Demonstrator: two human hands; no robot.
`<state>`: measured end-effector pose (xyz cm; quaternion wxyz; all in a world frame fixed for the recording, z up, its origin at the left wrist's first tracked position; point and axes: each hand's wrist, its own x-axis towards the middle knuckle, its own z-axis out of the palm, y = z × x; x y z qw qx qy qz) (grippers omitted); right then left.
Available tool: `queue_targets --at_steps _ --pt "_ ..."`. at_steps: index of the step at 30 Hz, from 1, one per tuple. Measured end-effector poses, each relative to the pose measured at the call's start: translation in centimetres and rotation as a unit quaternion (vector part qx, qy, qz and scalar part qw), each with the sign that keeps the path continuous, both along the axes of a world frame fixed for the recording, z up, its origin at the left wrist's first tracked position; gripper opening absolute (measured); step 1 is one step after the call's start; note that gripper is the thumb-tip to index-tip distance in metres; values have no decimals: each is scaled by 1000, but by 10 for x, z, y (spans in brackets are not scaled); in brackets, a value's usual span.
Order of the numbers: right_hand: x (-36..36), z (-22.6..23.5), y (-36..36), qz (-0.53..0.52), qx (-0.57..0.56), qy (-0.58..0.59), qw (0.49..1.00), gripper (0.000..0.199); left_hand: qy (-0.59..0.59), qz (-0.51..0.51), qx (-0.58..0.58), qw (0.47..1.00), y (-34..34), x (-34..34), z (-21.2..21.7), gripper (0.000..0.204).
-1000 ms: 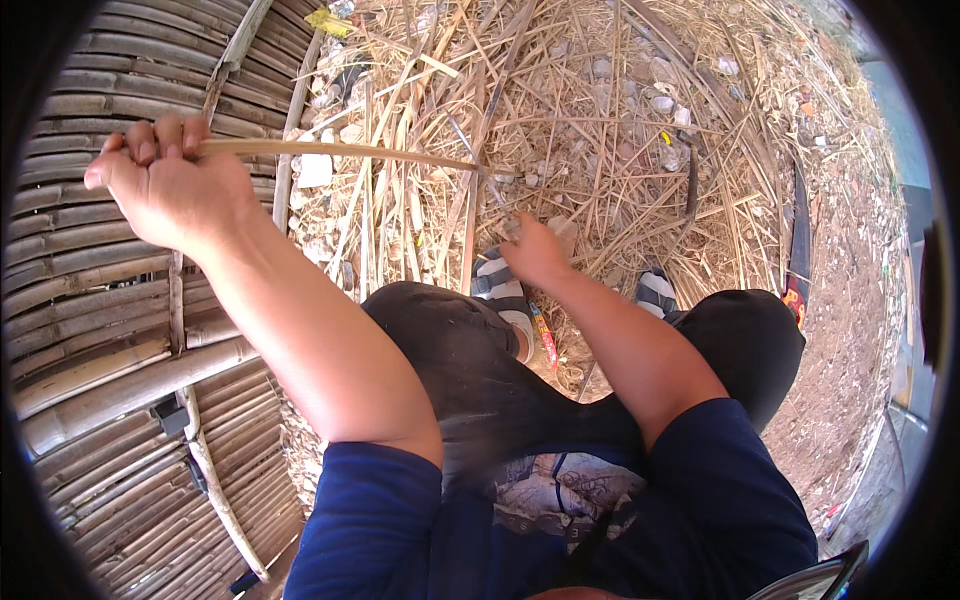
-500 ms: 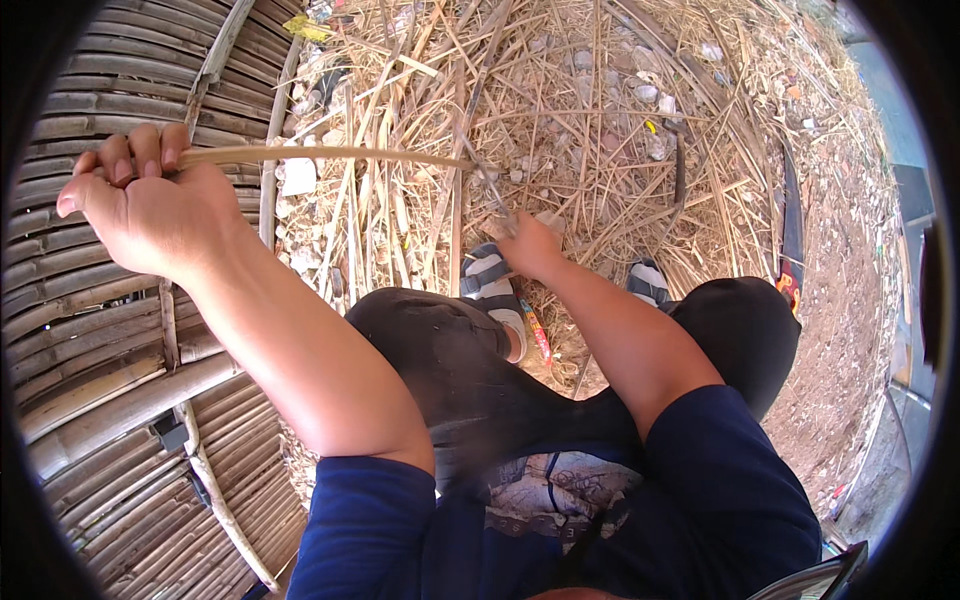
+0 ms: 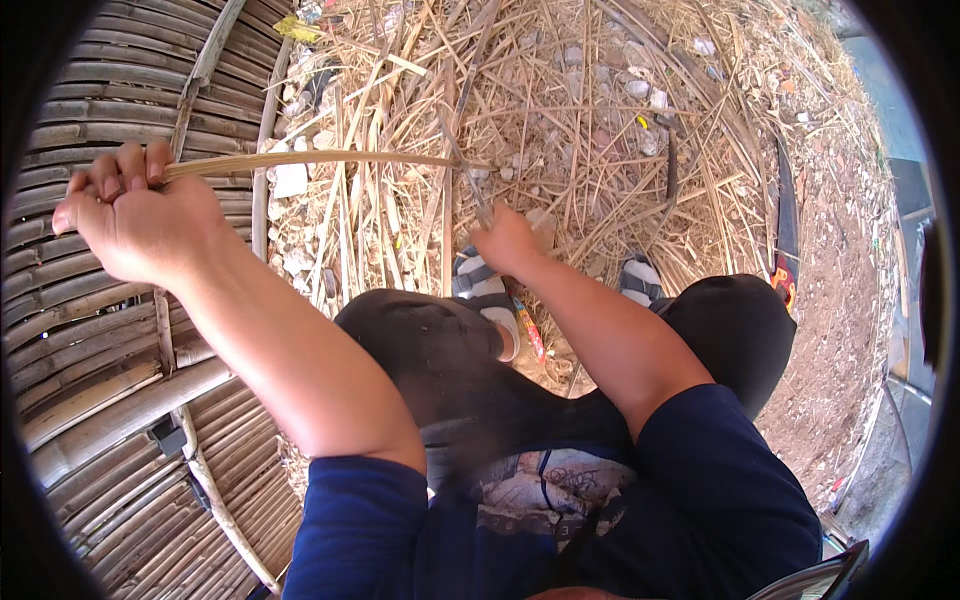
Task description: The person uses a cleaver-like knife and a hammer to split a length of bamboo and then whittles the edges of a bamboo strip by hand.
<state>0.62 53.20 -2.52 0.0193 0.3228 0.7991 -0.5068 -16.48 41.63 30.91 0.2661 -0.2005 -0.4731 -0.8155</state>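
the step in hand appears to be splitting or shaving a bamboo strip (image 3: 320, 159) with a blade (image 3: 470, 185). to do it well, keep the strip taut and nearly level between both hands, hold the blade at a shallow angle to the grain, and advance it in short strokes so the split does not run off to one side; keep the knees and the sandalled feet (image 3: 480, 285) out of the blade's line. the left hand (image 3: 135, 220) is raised at the left, its fingers (image 3: 125, 170) curled closed around the near end of the strip, which leaves the fist between thumb and forefinger and runs rightward over the ground litter. the right hand (image 3: 505, 240) is closed around the handle of the blade, knuckles up; the blade rises from the fist and meets the far end of the strip. the strip is thus gripped at one end and touched by the blade at the other, above the loose bamboo scraps (image 3: 560, 120) and beside the woven bamboo panel (image 3: 70, 340).
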Motion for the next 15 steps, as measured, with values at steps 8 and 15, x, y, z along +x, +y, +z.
queue_targets --at_steps 8,15 --pt "-21 93 -31 92 -3 166 982 38 3 8 -2 1000 -12 0 3 31" --pt "-13 29 -2 63 40 -28 997 35 -28 28 18 999 -22 -8 -1 32"
